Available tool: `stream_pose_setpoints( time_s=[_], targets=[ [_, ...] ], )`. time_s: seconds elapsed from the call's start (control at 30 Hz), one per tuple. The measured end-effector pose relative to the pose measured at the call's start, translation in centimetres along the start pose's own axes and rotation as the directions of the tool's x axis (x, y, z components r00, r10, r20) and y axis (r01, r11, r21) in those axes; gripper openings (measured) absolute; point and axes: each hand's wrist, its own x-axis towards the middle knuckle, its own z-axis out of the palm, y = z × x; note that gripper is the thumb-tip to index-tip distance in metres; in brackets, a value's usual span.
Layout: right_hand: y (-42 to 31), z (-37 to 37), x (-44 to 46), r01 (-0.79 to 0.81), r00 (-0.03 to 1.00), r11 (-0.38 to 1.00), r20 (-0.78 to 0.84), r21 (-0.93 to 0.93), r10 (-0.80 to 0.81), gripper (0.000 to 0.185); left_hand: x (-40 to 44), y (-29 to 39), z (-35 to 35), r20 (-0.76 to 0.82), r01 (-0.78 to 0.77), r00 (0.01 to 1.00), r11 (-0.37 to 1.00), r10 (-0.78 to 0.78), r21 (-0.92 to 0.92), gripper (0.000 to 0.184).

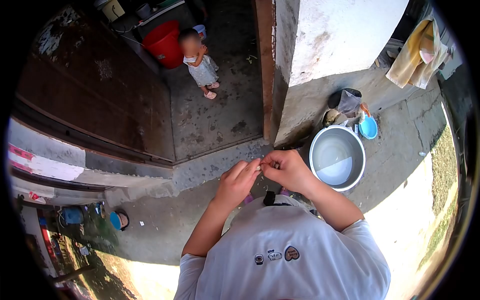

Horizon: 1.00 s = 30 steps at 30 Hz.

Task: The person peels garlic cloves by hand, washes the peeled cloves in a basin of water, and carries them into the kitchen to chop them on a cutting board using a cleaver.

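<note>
My left hand and my right hand meet in front of my body, fingertips almost touching. Between them is a small pale piece, pinched in the fingers of my left hand. It is too small to name. The thumb and index finger of my right hand are pressed together right beside it. Whatever my right fingers grip is hidden. To the right of my right hand, a large metal basin with water in it stands on the concrete floor.
A blue plastic basin and a dark bag lie by the wall. In the doorway stands a person near a red bucket. A cloth hangs at upper right. A blue bucket sits at left.
</note>
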Motion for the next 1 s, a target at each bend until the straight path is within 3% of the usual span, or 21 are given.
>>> stream_pose_setpoints(
  time_s=[0.07, 0.13, 0.17, 0.2, 0.23, 0.27, 0.33, 0.37, 0.43, 0.47, 0.53, 0.57, 0.7, 0.77, 0.8, 0.87, 1.0],
  targets=[
    [0.0, 0.1, 0.1, 0.05, 0.999, 0.996, 0.008, -0.076, -0.05, 0.009, 0.0, 0.0, 0.1, 0.02, 0.011, 1.0, 1.0, -0.011, 0.019, 0.026],
    [0.0, 0.2, 0.2, 0.042, 0.999, 0.997, -0.005, -0.062, -0.043, 0.008, 0.0, -0.3, 0.7, -0.043, 0.111, 0.992, 0.974, -0.121, -0.196, 0.024],
    [0.0, 0.2, 0.2, 0.034, 0.999, 0.998, -0.019, -0.047, -0.035, 0.007, -0.3, -0.3, 1.1, -0.044, 0.11, 0.992, 0.975, -0.121, -0.195, 0.024],
    [0.1, 0.2, 0.2, 0.036, 0.999, 0.998, -0.018, -0.046, -0.037, 0.007, -0.8, -0.3, 1.3, 0.06, 0.319, 0.937, 0.771, -0.345, -0.55, 0.023],
    [0.2, 0.2, 0.1, -0.01, 1.0, 1.0, -0.018, -0.005, 0.01, 0.007, -1.0, -0.3, 1.4, 0.239, 0.464, 0.836, 0.405, -0.494, -0.788, 0.022],
    [0.3, 0.1, 0.1, -0.056, 0.998, 0.998, -0.016, 0.035, 0.057, 0.006, -0.9, -0.3, 1.2, 0.238, 0.465, 0.836, 0.407, -0.495, -0.787, 0.022],
    [0.6, 0.0, 0.1, -0.048, 0.997, 0.998, -0.05, 0.042, 0.051, 0.009, -0.4, 0.1, 0.7, 0.372, 0.372, 0.806, -0.094, -0.46, -0.923, 0.024],
    [0.8, 0.0, 0.2, -0.041, 0.995, 0.998, -0.087, 0.048, 0.045, 0.011, -0.4, -0.1, 0.6, 0.371, 0.371, 0.806, -0.094, -0.461, -0.924, 0.024],
    [1.6, -0.2, 0.3, -0.016, 0.993, 1.0, -0.115, 0.011, 0.017, 0.011, -0.5, -0.8, 0.2, 0.439, 0.34, 0.805, -0.296, -0.399, -0.893, 0.027],
    [1.8, -0.3, 0.4, 0.008, 0.989, 1.0, -0.144, -0.026, -0.012, 0.011, -0.5, -1.0, 0.2, 0.438, 0.339, 0.805, -0.296, -0.399, -0.893, 0.027],
    [1.8, -0.7, 0.5, -0.033, 0.992, 0.993, -0.123, -0.118, 0.018, 0.012, -0.5, -1.3, 0.1, 0.478, 0.324, 0.829, -0.448, -0.29, -0.833, 0.027],
    [1.8, -0.8, 0.5, -0.072, 0.993, 0.975, -0.105, -0.209, 0.05, 0.013, -0.5, -1.3, 0.1, 0.478, 0.324, 0.829, -0.448, -0.289, -0.833, 0.027],
    [0.5, -0.2, 0.2, -0.043, 0.984, 0.987, -0.175, -0.156, 0.015, 0.013, -0.9, -1.4, 0.5, 0.501, 0.337, 0.819, -0.472, -0.28, -0.815, 0.028],
    [0.0, 0.0, 0.1, 0.006, 0.992, 0.999, -0.125, 0.036, -0.001, 0.011, -1.1, -1.5, 0.6, 0.508, 0.341, 0.799, -0.453, -0.321, -0.824, 0.028],
    [0.2, 0.0, 0.1, 0.005, 0.992, 0.999, -0.124, 0.036, -0.001, 0.011, -1.0, -1.5, 0.6, 0.497, 0.359, 0.813, -0.41, -0.303, -0.838, 0.028],
    [0.8, 0.2, 0.2, -0.014, 1.0, 0.988, 0.025, 0.155, 0.011, 0.014, -0.9, -1.5, 0.6, 0.486, 0.374, 0.826, -0.368, -0.285, -0.851, 0.028],
    [1.2, 0.9, 0.2, 0.004, 0.999, 0.989, 0.041, 0.15, -0.01, 0.016, -0.4, -0.6, 0.2, 0.501, 0.403, 0.781, -0.311, -0.374, -0.861, 0.028]
  ],
)
